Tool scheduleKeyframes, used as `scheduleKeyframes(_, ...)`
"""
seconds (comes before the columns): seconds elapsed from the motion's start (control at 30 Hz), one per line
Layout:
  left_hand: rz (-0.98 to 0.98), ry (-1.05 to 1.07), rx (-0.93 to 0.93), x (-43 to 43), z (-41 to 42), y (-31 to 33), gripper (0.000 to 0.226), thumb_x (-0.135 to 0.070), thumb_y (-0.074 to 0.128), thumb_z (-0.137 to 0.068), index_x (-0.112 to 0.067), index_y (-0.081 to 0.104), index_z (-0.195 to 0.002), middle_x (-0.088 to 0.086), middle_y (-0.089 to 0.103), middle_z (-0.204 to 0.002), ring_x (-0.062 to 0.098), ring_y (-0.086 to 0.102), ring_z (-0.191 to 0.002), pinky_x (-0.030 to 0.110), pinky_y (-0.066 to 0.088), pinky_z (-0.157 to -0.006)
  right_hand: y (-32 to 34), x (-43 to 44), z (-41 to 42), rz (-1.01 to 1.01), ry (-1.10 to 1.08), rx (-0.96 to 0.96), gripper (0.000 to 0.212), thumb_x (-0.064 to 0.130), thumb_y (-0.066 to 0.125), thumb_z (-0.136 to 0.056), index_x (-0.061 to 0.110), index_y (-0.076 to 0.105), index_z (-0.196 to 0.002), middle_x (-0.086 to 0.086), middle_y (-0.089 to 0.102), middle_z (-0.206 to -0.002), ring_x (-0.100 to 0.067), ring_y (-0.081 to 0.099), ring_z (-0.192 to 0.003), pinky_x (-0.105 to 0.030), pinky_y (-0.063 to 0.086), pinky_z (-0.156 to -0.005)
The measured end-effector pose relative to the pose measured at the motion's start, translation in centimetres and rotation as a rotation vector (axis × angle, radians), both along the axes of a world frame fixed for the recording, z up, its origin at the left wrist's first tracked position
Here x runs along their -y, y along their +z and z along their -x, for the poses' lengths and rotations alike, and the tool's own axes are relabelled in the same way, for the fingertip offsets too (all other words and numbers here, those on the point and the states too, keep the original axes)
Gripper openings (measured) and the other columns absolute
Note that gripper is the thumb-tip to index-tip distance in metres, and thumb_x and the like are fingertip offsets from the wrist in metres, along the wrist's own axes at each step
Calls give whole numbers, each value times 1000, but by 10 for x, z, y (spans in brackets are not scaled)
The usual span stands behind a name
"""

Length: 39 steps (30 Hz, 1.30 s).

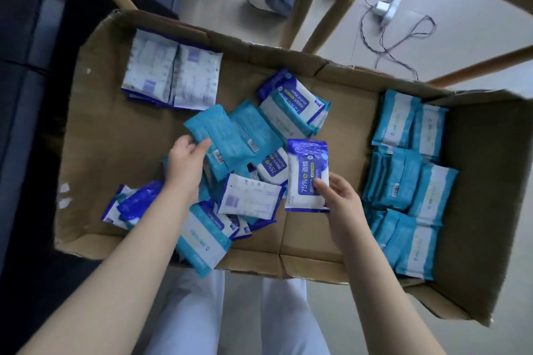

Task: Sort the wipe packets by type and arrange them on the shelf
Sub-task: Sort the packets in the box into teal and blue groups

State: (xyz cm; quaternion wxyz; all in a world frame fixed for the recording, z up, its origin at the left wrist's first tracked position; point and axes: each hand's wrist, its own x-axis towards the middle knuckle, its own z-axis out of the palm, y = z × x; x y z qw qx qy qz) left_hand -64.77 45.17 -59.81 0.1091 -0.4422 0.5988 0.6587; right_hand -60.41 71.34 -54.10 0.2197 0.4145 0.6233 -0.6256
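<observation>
Awkwardly, each packet lies opposite its pile in the brown cardboard box point(115, 138). The right grip point(337, 196) pinches an upright dark-blue-and-white alcohol wipe packet point(307, 176), yet the dark-blue stack point(173, 78) sits far left. The left grip point(186, 161) holds a teal plastic packet point(222, 135), though the teal stack point(409, 176) lies right.

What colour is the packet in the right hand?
The packet is dark blue and white; head view.

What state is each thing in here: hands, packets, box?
left hand, gripping a teal packet
right hand, pinching a dark-blue packet
cardboard box, open on top
teal rows, stacked at the box's right end
far-left stack, lying face down
middle pile, mixed and unsorted
</observation>
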Motion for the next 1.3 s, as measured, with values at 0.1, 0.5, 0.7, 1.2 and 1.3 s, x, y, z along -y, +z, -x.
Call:
scheduleKeyframes(0.1, -74, 105, -26, 37, -7, 19, 9, -15, 55, -100, -17, 63, -100, 8, 73, -103, 20, 69, -88, 41, 56, -83, 6, 32, 17, 55, 28, -24, 20, 14, 69, -91, 13, 66, -110, -5, 77, -99, -21, 69, -84, -37, 49, -79)
scheduleKeyframes(0.5, -100, 202, -85, 167, -3, 46, 23, -29, 52, -101, -22, 61, -121, -2, 74, -109, 14, 71, -98, 34, 56, -76, -24, 235, 151, -9, 174, -101, 21, 7, 67, -92, 10, 57, -111, -4, 66, -86, 1, 58, -48, -13, 41, -43)
scheduleKeyframes(0.7, -123, 226, -72, 192, -1, 53, 19, -31, 52, -101, -28, 63, -115, -4, 73, -112, 13, 70, -102, 37, 55, -86, -54, 294, 181, -107, 296, -84, 26, 18, 72, -89, 13, 62, -112, -9, 71, -110, -20, 70, -89, -28, 56, -65)
scheduleKeyframes(1.2, -210, -29, -89, 77, -11, 72, 19, -9, 51, -100, -18, 62, -113, 0, 73, -113, 17, 70, -104, 36, 56, -85, -5, 99, 64, -407, -25, -248, 26, 11, 65, -95, 6, 63, -120, -7, 67, -112, -3, 63, -91, -10, 49, -81)
scheduleKeyframes(1.3, -262, -138, -68, 5, -24, 67, 24, -4, 50, -99, -16, 60, -118, 2, 72, -116, 14, 69, -103, 29, 57, -80, 1, 9, 12, -587, -100, -133, 30, 15, 63, -96, 6, 61, -125, -6, 65, -118, -7, 61, -98, -13, 45, -85)
